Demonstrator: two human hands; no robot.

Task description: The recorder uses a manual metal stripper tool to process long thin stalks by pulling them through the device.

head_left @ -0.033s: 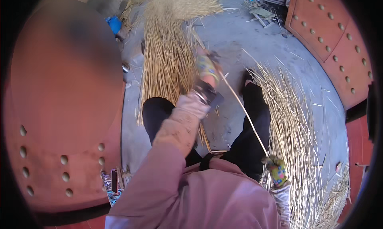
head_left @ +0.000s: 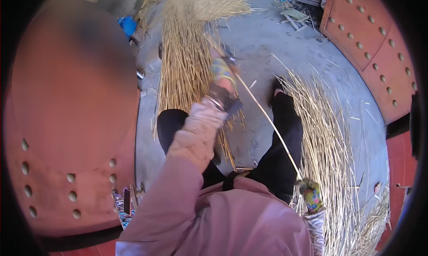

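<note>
A long pale reed stalk (head_left: 270, 121) runs aslant between my two gloved hands. Closed round its near end is my right hand (head_left: 310, 194), in a patterned yellow-green glove, beside my right thigh. My left hand (head_left: 221, 70), in a similar glove and smeared by motion, is closed on the stalk towards its far end. A small dark object (head_left: 230, 59) shows at the left fingers, too blurred to name. Under and beyond my left hand lies a thick layer of reed stalks (head_left: 185, 64). Another heap of stalks (head_left: 327, 153) spreads along my right leg.
A large reddish studded panel (head_left: 67, 198) stands at my left, another studded panel (head_left: 363, 42) at the far right. A blue bag (head_left: 128, 26) lies at the far left. Broken bits of stalk litter the grey floor (head_left: 258, 46). A phone (head_left: 127, 200) is low on the left.
My left hand has shifted a little to the left along with the far part of the stalk. The right hand has hardly moved and keeps its grip.
</note>
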